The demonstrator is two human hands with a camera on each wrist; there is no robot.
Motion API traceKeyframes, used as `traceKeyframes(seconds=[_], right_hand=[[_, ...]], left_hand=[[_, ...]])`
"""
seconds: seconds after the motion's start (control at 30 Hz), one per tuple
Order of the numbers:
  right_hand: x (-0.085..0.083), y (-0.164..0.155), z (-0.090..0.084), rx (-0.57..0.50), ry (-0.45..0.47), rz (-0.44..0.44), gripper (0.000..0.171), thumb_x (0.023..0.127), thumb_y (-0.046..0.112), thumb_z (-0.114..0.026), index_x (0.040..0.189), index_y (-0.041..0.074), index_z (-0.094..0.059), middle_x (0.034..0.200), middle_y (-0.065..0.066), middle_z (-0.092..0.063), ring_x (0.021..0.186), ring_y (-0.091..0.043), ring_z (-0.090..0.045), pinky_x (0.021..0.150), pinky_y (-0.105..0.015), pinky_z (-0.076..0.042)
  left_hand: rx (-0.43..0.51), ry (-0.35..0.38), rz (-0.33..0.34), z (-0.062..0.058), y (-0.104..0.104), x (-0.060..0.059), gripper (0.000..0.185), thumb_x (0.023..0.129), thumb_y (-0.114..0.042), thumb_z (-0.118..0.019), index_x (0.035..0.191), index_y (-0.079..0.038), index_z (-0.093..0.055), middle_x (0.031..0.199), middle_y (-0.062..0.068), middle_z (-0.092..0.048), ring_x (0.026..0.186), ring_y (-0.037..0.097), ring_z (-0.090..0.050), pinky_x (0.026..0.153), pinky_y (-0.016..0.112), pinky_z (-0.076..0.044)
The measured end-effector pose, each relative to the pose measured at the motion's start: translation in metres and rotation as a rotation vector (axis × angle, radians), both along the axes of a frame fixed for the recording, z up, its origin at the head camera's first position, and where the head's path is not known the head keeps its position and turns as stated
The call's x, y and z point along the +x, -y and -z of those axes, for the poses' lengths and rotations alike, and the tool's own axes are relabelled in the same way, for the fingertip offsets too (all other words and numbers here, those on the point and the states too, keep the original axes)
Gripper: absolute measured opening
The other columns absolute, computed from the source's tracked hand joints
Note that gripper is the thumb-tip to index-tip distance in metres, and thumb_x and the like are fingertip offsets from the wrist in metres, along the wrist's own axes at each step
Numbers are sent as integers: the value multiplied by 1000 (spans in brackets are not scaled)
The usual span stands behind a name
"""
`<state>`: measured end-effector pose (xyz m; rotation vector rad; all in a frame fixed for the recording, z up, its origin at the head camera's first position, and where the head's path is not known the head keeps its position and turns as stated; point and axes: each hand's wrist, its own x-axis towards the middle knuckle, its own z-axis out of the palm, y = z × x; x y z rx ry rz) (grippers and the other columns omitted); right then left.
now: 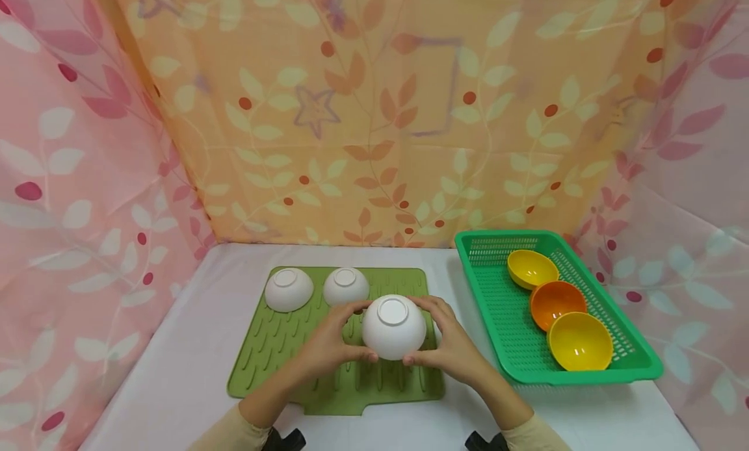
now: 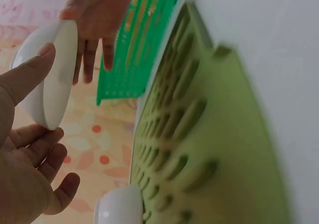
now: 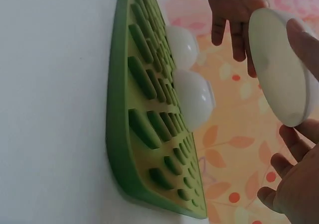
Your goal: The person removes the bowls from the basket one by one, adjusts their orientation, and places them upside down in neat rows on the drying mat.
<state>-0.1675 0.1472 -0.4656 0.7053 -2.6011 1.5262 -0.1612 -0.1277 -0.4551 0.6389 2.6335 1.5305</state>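
While both hands gripped it, you held the white bowl upside down, raised above the green mat. Your left hand and right hand curled round its opposite sides.

Mat front bare – passable; 2 upturned white bowls block rear; green basket blocks right.
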Motion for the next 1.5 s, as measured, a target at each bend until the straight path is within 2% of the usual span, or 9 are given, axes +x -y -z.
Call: traceKeyframes(seconds=[0.17,0.3,0.37,0.57,0.73,0.93,1.2,1.37,1.5], right_hand=[[-19,5,4,-6,38,67,96,66,40,-97,149,32,-49,151,-2,-45,144,-32,-37,109,-72,-33],[-38,9,6,6,59,122,96,67,42,-97,149,31,-48,154,-2,-43,147,-31,-34,111,-71,-31],[-49,9,7,6,70,138,96,68,42,-96,150,32,-48,156,-2,-42,148,-32,-32,110,-72,-30],[-83,6,18,11,66,150,93,69,40,-95,150,30,-49,157,-3,-41,148,-33,-26,112,-71,-27],[-102,2,24,26,95,158,96,71,38,-95,153,24,-47,158,-6,-41,148,-35,-26,115,-68,-26],[-118,-3,30,78,132,150,97,72,36,-94,154,18,-45,157,-9,-44,149,-36,-27,118,-65,-25],[-129,-11,41,86,166,130,94,73,32,-94,153,12,-47,155,-13,-47,150,-38,-28,119,-65,-22],[-131,-13,53,128,172,136,95,73,37,-94,153,13,-47,156,-14,-46,150,-38,-29,120,-63,-22],[-130,-13,57,180,166,142,96,73,43,-92,154,16,-47,157,-14,-44,149,-38,-29,118,-65,-22]], left_hand=[[-163,-105,5,-6,1,-33,87,67,-31,-97,144,-16,-57,141,5,-58,136,32,-47,110,62,-37],[-329,-230,20,-16,2,-65,87,64,-37,-99,140,-15,-61,134,3,-64,130,29,-47,108,60,-32],[-384,-259,30,-20,1,-82,86,63,-39,-99,138,-16,-63,134,2,-65,128,28,-47,106,58,-32],[-465,-231,74,-21,-7,-124,85,64,-39,-99,136,-13,-64,135,2,-65,127,27,-47,103,53,-33],[-516,-200,78,-11,-13,-148,83,65,-43,-97,136,-15,-64,133,-1,-66,125,24,-48,104,52,-34],[-556,-194,93,4,-21,-164,80,66,-46,-96,133,-15,-66,130,-1,-68,119,24,-51,103,51,-32],[-623,-210,99,10,-29,-174,78,65,-51,-95,129,-16,-69,125,-3,-71,112,21,-54,98,49,-31],[-699,-200,113,15,-31,-175,78,65,-57,-93,129,-18,-70,124,-5,-72,109,19,-54,99,48,-30],[-767,-195,83,19,-33,-174,78,63,-60,-92,128,-21,-71,120,-6,-72,105,17,-53,100,47,-30]])
